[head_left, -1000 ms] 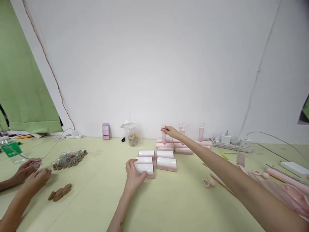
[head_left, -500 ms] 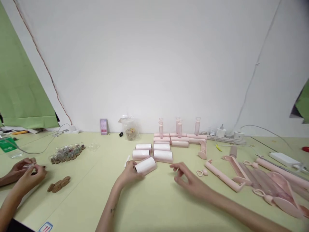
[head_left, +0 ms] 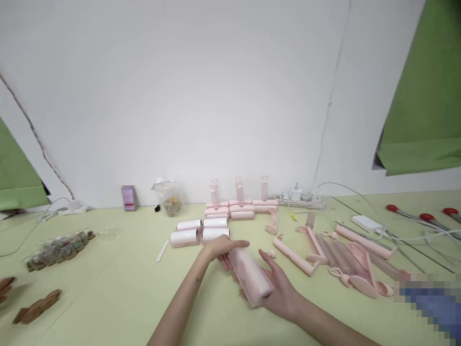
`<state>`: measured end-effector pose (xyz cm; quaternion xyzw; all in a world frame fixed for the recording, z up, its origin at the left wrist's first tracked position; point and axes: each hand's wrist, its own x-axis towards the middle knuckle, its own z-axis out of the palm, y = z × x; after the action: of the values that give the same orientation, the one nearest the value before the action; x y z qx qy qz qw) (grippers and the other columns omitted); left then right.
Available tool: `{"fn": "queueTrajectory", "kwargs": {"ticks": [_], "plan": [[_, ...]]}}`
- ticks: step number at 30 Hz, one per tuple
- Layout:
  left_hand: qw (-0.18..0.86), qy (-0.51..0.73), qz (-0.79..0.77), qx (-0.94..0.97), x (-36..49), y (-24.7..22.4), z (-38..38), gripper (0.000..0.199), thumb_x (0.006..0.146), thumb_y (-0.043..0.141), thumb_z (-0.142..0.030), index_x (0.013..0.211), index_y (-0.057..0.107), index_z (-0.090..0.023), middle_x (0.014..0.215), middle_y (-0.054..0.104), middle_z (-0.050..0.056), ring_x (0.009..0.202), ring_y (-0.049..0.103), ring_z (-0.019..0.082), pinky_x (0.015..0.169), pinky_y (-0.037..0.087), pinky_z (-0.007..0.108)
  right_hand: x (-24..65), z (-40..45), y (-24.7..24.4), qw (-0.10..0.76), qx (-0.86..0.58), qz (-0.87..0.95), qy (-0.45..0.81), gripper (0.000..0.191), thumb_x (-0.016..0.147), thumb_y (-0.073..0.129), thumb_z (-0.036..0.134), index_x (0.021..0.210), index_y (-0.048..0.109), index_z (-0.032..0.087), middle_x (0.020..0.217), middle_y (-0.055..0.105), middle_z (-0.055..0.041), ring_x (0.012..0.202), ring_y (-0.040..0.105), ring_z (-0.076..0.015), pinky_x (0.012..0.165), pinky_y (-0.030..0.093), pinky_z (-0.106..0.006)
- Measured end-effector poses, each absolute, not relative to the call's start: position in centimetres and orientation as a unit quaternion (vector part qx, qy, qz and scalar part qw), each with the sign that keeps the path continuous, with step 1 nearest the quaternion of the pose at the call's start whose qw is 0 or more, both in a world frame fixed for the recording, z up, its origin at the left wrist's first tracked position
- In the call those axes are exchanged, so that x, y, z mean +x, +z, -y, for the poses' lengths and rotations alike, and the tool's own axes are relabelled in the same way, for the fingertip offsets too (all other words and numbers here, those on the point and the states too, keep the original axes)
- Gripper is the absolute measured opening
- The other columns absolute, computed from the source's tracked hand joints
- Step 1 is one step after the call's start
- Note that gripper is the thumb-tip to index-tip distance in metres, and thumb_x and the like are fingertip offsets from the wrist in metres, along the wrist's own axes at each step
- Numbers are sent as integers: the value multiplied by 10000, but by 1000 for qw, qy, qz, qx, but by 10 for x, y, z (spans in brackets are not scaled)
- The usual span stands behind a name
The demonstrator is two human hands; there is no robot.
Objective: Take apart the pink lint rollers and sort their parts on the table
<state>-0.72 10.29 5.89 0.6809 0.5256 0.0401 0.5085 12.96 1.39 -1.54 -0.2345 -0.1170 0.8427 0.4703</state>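
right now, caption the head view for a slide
Left hand and right hand hold a pink-cased roll near white rolls.

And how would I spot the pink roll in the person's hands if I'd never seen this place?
On the pale green table, look near the bottom middle of the picture. There the right hand cradles a slanted pink roll, with the left hand at its far end. Unlike the white-topped rolls lying just behind, this one is held.
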Motion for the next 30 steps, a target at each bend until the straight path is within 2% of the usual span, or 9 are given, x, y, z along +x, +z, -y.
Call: {"fn": "queueTrajectory", "kwargs": {"ticks": [5, 12, 16, 19, 22, 27, 30], "plan": [[449, 12, -566, 691, 8, 60, -118, 521, 585, 545, -641, 633, 553, -122, 368, 511, 35, 335, 492, 173, 380, 405, 273, 131, -18, -21, 465, -198, 49, 861, 606, 756, 506, 500, 1191, 427, 86, 962, 654, -109, 998, 558, -240, 806, 420, -346], [462, 37, -571, 678, -13, 63, -115, 514, 577, 534, -654, 565, 530, -141, 378, 526, 47, 351, 496, 164, 359, 374, 244, 131, -21, -24, 457, -224, 75, 858, 496, 728, 538, 498, 1039, 526, 111, 789, 670, -81, 735, 621, -206, 561, 436, -269], [499, 70, -559, 658, -18, 60, -113, 501, 578, 538, -649, 527, 510, -152, 361, 517, 40, 322, 471, 150, 345, 365, 242, 129, -19, -19, 477, -251, 30, 842, 314, 720, 596, 390, 887, 558, 127, 619, 648, -37, 587, 609, -173, 534, 456, -265], [530, 119, -529, 653, -23, 62, -108, 506, 619, 502, -644, 506, 514, -151, 350, 500, 32, 299, 430, 119, 348, 344, 226, 131, -19, -19, 482, -263, -4, 836, 164, 734, 597, 302, 810, 546, 166, 578, 639, 8, 550, 607, -125, 531, 476, -218], [546, 206, -485, 651, -36, 62, -102, 517, 672, 447, -634, 587, 555, -136, 430, 512, 12, 350, 439, 97, 382, 353, 206, 135, -19, -19, 478, -258, -30, 839, 135, 733, 603, 262, 814, 539, 175, 608, 647, 15, 550, 606, -100, 510, 485, -181], [493, 379, -462, 632, -70, 35, -93, 673, 702, 263, -688, 909, 548, -115, 746, 565, 63, 591, 528, 149, 483, 419, 232, 142, -17, -20, 461, -182, -56, 867, 282, 747, 575, 264, 1000, 522, 153, 842, 649, -41, 783, 610, -113, 521, 481, -144], [448, 419, -465, 638, -83, 10, -86, 668, 651, 386, -684, 1009, 494, -131, 828, 552, 65, 741, 533, 185, 615, 452, 266, 146, -18, -25, 445, -76, -48, 891, 389, 758, 556, 274, 1129, 464, 207, 996, 620, -30, 818, 595, -98, 524, 474, -139]]}}
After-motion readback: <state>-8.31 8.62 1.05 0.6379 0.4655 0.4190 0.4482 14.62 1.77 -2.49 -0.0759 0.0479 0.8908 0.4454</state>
